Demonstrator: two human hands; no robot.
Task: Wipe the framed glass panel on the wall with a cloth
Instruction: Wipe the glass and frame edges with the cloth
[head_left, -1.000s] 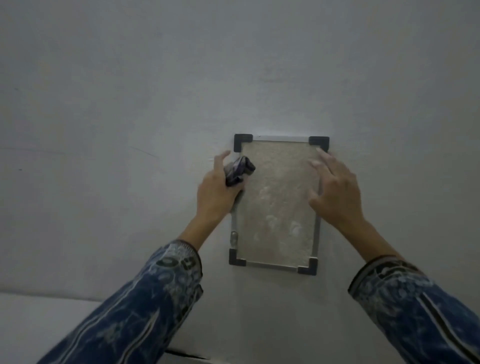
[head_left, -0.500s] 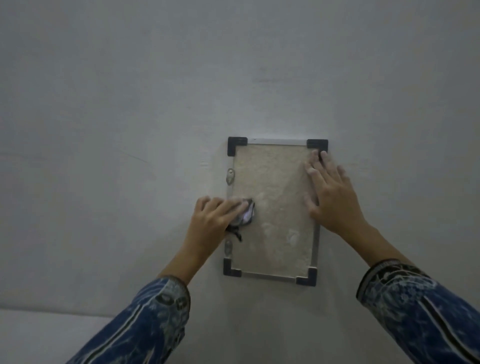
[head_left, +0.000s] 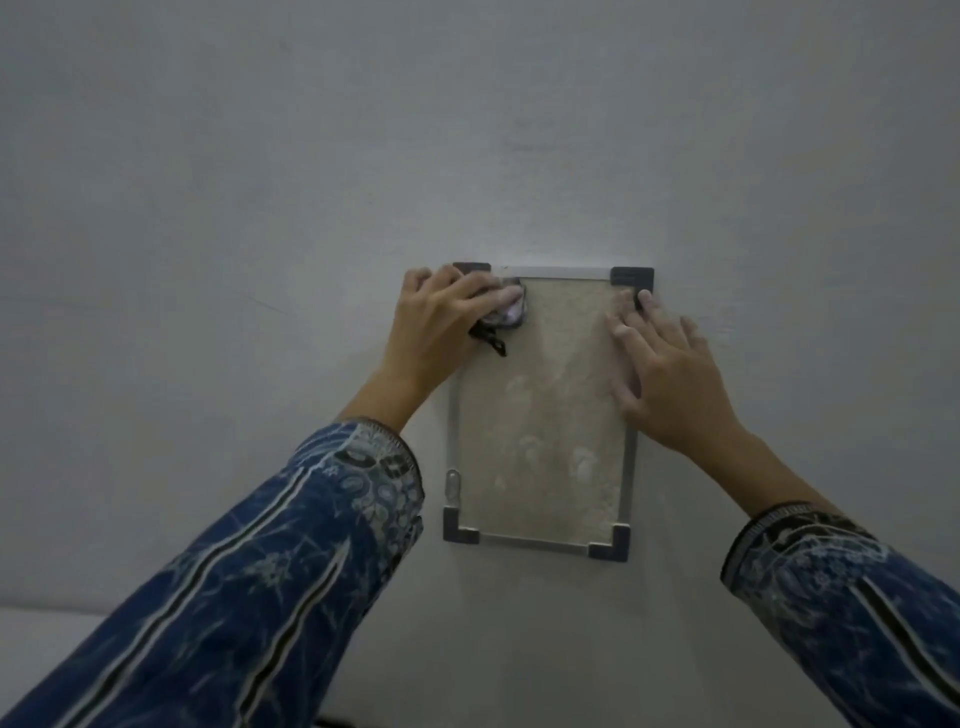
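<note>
A small upright glass panel (head_left: 545, 415) in a thin metal frame with dark corner pieces hangs on the grey wall. Its glass looks cloudy, with pale smudges in the lower half. My left hand (head_left: 436, 327) presses a small dark cloth (head_left: 506, 317) against the panel's top left corner, fingers closed over it; a dark strand of the cloth dangles below. My right hand (head_left: 665, 374) lies flat on the panel's right edge, fingers spread, fingertips near the top right corner piece. It holds nothing.
The plain grey wall (head_left: 467, 130) fills the view all round the panel. A small metal clip (head_left: 452, 486) sits on the frame's left side near the bottom. A pale ledge or floor strip (head_left: 41, 644) shows at the lower left.
My left hand has carried the cloth from the middle of the panel's left edge up to the top left corner. My right hand has stayed pressed on the right edge.
</note>
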